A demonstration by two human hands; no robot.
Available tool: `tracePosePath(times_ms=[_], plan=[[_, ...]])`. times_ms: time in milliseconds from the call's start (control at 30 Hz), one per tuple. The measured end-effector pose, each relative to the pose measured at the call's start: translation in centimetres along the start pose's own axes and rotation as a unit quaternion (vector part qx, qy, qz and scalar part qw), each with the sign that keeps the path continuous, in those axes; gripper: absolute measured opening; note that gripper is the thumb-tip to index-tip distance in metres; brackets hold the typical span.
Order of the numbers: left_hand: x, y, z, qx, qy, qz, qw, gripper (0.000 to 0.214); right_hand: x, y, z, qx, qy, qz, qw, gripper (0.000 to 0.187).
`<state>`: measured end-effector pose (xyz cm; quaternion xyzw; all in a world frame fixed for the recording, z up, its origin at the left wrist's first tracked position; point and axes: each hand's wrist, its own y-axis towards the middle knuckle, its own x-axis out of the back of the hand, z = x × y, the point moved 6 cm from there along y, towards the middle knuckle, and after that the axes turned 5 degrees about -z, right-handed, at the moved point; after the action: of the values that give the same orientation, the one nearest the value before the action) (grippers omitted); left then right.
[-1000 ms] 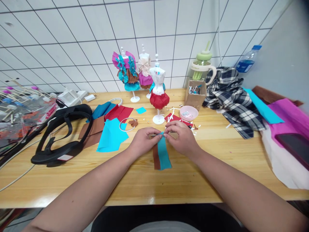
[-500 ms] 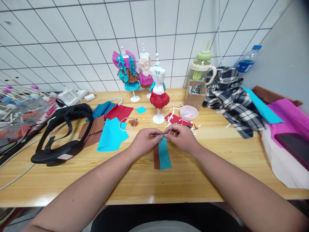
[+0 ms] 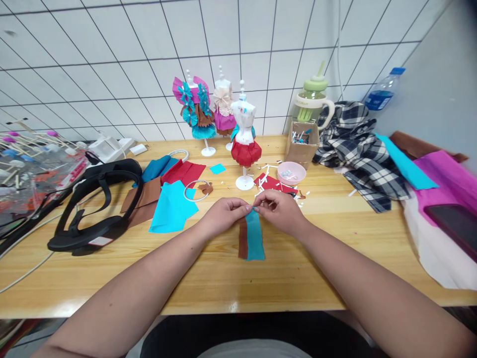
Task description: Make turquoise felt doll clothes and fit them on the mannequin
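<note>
Thumb and fingers of my left hand (image 3: 226, 217) pinch the upper end of the strips from the left. From the other side, my right hand (image 3: 278, 211) pinches the same top edge, the fingertips of both hands nearly meeting. Below the fingers hangs a teal crepe paper strip (image 3: 255, 240). A brown paper strip (image 3: 242, 242) lies partly behind it, showing along its left side. The fingers cover part of the top edge. Just beyond my hands stands a small white dress form (image 3: 244, 119) wearing a puffed red paper skirt (image 3: 246, 153).
Two dressed forms (image 3: 201, 117) stand behind. To the left lie bright blue paper (image 3: 173, 209), a white ring (image 3: 187, 195) and a black headset (image 3: 100, 228). At right are a pink bowl (image 3: 291, 174), a cardboard box (image 3: 302, 149), a jug (image 3: 311, 102), plaid cloth (image 3: 357, 134) and a phone (image 3: 452, 226).
My fingertips have shifted slightly along the top edge, and more of the teal strip's upper end shows between them. The hands stay in nearly the same place.
</note>
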<state>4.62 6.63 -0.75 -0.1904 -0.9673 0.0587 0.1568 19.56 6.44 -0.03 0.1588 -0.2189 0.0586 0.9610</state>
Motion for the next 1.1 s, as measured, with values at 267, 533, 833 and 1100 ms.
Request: tracePosePath(times_ms=[267, 533, 833, 1100], plan=[[0.4, 0.0, -0.2, -0.02, 0.039, -0.039, 0.998, 0.036, -0.2, 0.0, -0.9, -0.115, 0.124, 0.026, 0.985, 0.024], [0.2, -0.1, -0.3, -0.07, 0.118, -0.054, 0.989, 0.029, -0.6, -0.2, -1.1, -0.139, 0.045, 0.037, 0.989, 0.026], [0.4, -0.2, -0.9, -0.082, 0.136, -0.051, 0.986, 0.032, -0.5, 0.0, -1.2, -0.114, 0.054, 0.037, 0.991, 0.022], [0.6, -0.2, -1.2, -0.085, 0.143, -0.068, 0.984, 0.029, -0.1, 0.0, -0.5, -0.076, 0.045, 0.016, 0.996, 0.022]])
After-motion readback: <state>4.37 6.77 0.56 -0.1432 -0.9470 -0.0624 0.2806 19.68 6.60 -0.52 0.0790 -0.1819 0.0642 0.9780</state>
